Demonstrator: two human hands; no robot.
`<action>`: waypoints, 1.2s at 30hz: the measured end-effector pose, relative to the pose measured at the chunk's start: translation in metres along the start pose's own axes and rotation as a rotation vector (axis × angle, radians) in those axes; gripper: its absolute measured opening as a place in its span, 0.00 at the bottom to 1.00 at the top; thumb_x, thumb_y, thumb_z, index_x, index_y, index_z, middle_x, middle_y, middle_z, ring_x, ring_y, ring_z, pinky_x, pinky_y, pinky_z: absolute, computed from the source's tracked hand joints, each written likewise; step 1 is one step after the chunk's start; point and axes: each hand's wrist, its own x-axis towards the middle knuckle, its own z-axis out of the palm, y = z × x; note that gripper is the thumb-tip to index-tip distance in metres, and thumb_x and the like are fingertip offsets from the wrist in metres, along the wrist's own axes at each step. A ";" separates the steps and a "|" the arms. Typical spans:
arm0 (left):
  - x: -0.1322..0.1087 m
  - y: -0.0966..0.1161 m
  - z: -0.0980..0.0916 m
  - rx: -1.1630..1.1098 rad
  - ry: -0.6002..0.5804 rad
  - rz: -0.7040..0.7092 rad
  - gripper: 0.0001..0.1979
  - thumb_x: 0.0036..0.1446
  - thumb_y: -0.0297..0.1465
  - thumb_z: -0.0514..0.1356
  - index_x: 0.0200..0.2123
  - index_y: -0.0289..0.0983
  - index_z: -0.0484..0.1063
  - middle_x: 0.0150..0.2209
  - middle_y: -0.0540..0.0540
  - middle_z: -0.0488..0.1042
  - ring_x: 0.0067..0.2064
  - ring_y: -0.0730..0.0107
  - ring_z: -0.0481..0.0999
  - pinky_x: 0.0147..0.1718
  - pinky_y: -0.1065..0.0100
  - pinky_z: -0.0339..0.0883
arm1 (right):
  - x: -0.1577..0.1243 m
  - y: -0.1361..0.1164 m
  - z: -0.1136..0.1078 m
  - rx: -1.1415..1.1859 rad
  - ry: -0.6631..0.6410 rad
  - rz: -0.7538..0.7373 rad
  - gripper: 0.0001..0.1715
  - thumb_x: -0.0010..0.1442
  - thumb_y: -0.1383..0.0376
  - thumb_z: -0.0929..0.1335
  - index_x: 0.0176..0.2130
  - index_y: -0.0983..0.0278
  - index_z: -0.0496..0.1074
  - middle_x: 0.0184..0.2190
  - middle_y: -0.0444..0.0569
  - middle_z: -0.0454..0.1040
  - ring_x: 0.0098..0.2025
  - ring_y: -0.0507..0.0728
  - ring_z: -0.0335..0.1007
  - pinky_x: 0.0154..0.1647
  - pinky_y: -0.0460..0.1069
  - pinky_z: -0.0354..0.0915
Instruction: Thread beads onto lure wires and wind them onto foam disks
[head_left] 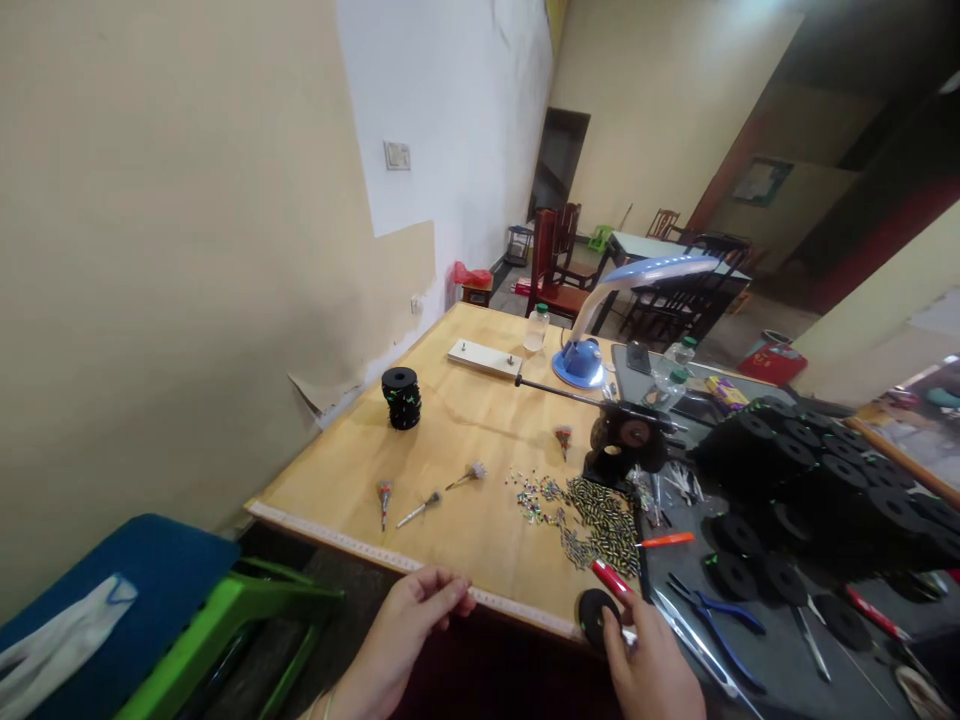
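My left hand point(409, 625) is at the near edge of the wooden table point(465, 430), its fingers pinched together; whatever they hold is too thin to make out. My right hand point(651, 665) grips a black round spool point(598, 612) at the table's edge, together with a red-handled tool point(611, 578). Just beyond lies a heap of small dark and green beads point(592, 520). A black winding device point(626, 440) with a long rod stands behind the beads.
A stack of black spools point(402, 398) stands at the left. Several small pins point(420, 508) lie mid-table. Many black spools point(817, 480), pliers point(712, 610) and an orange tool point(667, 540) cover the right side. A blue lamp point(600, 330) and a bottle point(535, 328) stand at the back. A green stool point(247, 600) is at lower left.
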 end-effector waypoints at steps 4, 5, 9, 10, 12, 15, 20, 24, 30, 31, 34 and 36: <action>-0.002 -0.004 0.012 0.105 -0.035 0.058 0.15 0.50 0.42 0.64 0.25 0.34 0.75 0.25 0.47 0.78 0.29 0.67 0.71 0.30 0.70 0.61 | -0.009 -0.049 0.001 0.308 -0.138 -0.121 0.13 0.59 0.55 0.67 0.33 0.61 0.75 0.31 0.51 0.76 0.34 0.61 0.72 0.37 0.50 0.65; -0.002 -0.005 0.015 0.122 -0.041 0.075 0.15 0.50 0.42 0.63 0.25 0.34 0.75 0.25 0.47 0.78 0.30 0.66 0.72 0.31 0.70 0.62 | -0.010 -0.061 0.004 0.404 -0.186 -0.090 0.15 0.59 0.54 0.66 0.31 0.62 0.75 0.29 0.51 0.76 0.32 0.60 0.72 0.33 0.49 0.64; -0.003 -0.006 0.026 0.157 -0.069 0.146 0.14 0.49 0.42 0.64 0.24 0.35 0.75 0.25 0.46 0.78 0.31 0.63 0.74 0.34 0.68 0.65 | -0.007 -0.091 0.029 0.756 -0.319 0.108 0.22 0.54 0.48 0.69 0.31 0.66 0.76 0.27 0.50 0.76 0.26 0.57 0.69 0.27 0.47 0.64; -0.004 -0.007 0.028 0.161 -0.075 0.164 0.14 0.48 0.41 0.64 0.23 0.35 0.75 0.25 0.46 0.78 0.31 0.62 0.75 0.34 0.68 0.65 | -0.006 -0.094 0.035 0.839 -0.334 0.153 0.24 0.52 0.47 0.70 0.31 0.66 0.76 0.28 0.51 0.76 0.26 0.56 0.68 0.26 0.47 0.64; -0.005 -0.007 0.031 0.173 -0.087 0.198 0.13 0.48 0.40 0.64 0.23 0.36 0.75 0.25 0.46 0.78 0.31 0.62 0.75 0.34 0.68 0.66 | -0.004 -0.098 0.043 0.959 -0.354 0.224 0.25 0.49 0.47 0.72 0.31 0.67 0.76 0.30 0.52 0.77 0.28 0.56 0.69 0.25 0.46 0.64; -0.007 -0.008 0.035 0.181 -0.086 0.224 0.12 0.49 0.39 0.64 0.24 0.36 0.76 0.26 0.45 0.79 0.31 0.62 0.75 0.34 0.68 0.66 | -0.001 -0.102 0.046 1.053 -0.356 0.295 0.24 0.46 0.48 0.74 0.29 0.67 0.76 0.29 0.51 0.77 0.30 0.57 0.70 0.24 0.45 0.64; -0.007 -0.012 0.038 0.195 -0.080 0.250 0.11 0.50 0.38 0.64 0.25 0.37 0.77 0.28 0.44 0.80 0.33 0.60 0.76 0.36 0.68 0.67 | 0.001 -0.110 0.043 1.127 -0.361 0.338 0.23 0.43 0.50 0.76 0.25 0.66 0.74 0.26 0.48 0.75 0.26 0.55 0.68 0.20 0.43 0.62; -0.007 -0.012 0.037 0.269 -0.073 0.265 0.10 0.52 0.37 0.62 0.27 0.37 0.79 0.29 0.44 0.81 0.34 0.59 0.77 0.36 0.67 0.67 | 0.002 -0.111 0.044 1.169 -0.381 0.343 0.23 0.43 0.50 0.76 0.24 0.67 0.72 0.26 0.48 0.75 0.25 0.52 0.67 0.21 0.42 0.62; -0.006 0.003 0.019 0.556 -0.011 0.388 0.08 0.54 0.35 0.62 0.31 0.41 0.81 0.30 0.45 0.81 0.33 0.61 0.76 0.33 0.68 0.65 | 0.003 -0.101 0.048 1.315 -0.430 0.405 0.23 0.43 0.52 0.77 0.25 0.66 0.69 0.26 0.49 0.75 0.27 0.54 0.70 0.20 0.42 0.63; -0.004 0.007 0.012 0.606 0.055 0.430 0.08 0.53 0.36 0.62 0.32 0.41 0.80 0.31 0.45 0.80 0.33 0.61 0.76 0.33 0.68 0.65 | 0.003 -0.099 0.049 1.338 -0.452 0.432 0.24 0.42 0.51 0.78 0.26 0.65 0.69 0.26 0.49 0.75 0.28 0.55 0.72 0.19 0.42 0.63; 0.006 0.022 -0.017 0.771 0.311 0.555 0.08 0.54 0.37 0.61 0.31 0.40 0.78 0.29 0.45 0.78 0.32 0.60 0.75 0.34 0.67 0.64 | 0.001 -0.088 0.051 1.334 -0.515 0.482 0.27 0.39 0.49 0.78 0.27 0.64 0.66 0.22 0.47 0.74 0.22 0.53 0.70 0.12 0.40 0.57; 0.014 0.031 -0.037 0.934 0.468 0.578 0.08 0.57 0.36 0.58 0.31 0.40 0.74 0.30 0.45 0.77 0.33 0.60 0.74 0.36 0.66 0.63 | -0.001 -0.080 0.055 1.285 -0.576 0.497 0.28 0.39 0.47 0.77 0.27 0.63 0.65 0.18 0.42 0.71 0.14 0.48 0.61 0.09 0.39 0.50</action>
